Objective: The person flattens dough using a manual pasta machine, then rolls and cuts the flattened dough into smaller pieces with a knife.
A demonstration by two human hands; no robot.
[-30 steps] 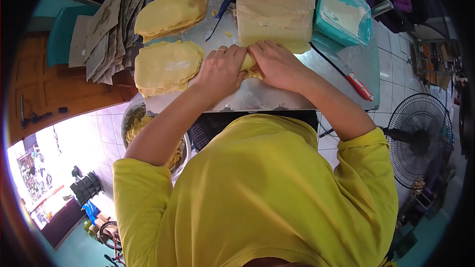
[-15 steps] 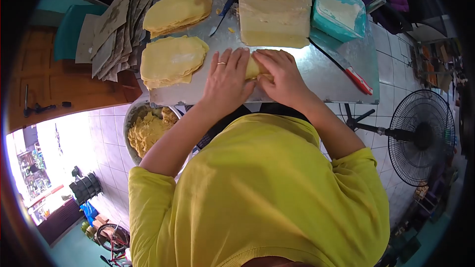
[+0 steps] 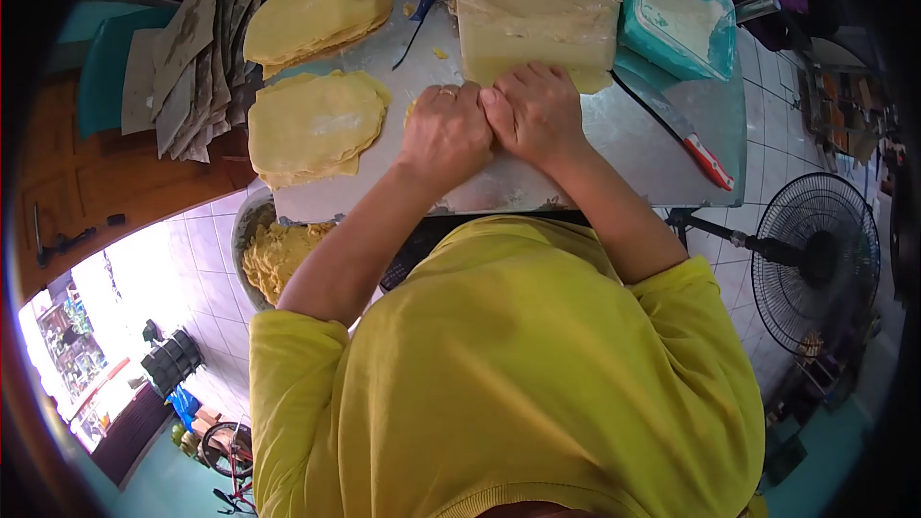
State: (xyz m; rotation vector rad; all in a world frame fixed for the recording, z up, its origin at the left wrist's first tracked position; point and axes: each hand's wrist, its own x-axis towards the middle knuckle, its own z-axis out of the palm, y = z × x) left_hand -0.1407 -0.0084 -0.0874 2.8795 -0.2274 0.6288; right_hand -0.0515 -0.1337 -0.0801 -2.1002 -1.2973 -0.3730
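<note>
My left hand (image 3: 446,131) and my right hand (image 3: 535,117) are side by side near the table's front edge, thumbs close together. Both have their fingers curled down over a piece of yellow dough (image 3: 410,113), of which only a sliver shows at the left knuckles. How far the fingers wrap around it is hidden. Just beyond my right hand lies a wide, pale, flour-dusted slab (image 3: 537,5). To the left of my left hand sits a stack of flat yellow dough sheets (image 3: 312,125), with another stack (image 3: 321,14) behind it.
A knife with a red handle (image 3: 708,161) lies at the right, near a teal tub of flour (image 3: 679,14). A dark-handled blade (image 3: 422,11) rests left of the slab. Below the table's left corner stands a bucket of dough (image 3: 278,254). A fan (image 3: 815,264) stands at the right.
My fingers, earlier stretched over the dough, have curled into fists. Both hands have come together, and my right hand has moved forward to the slab's near edge. The camera view has shifted slightly.
</note>
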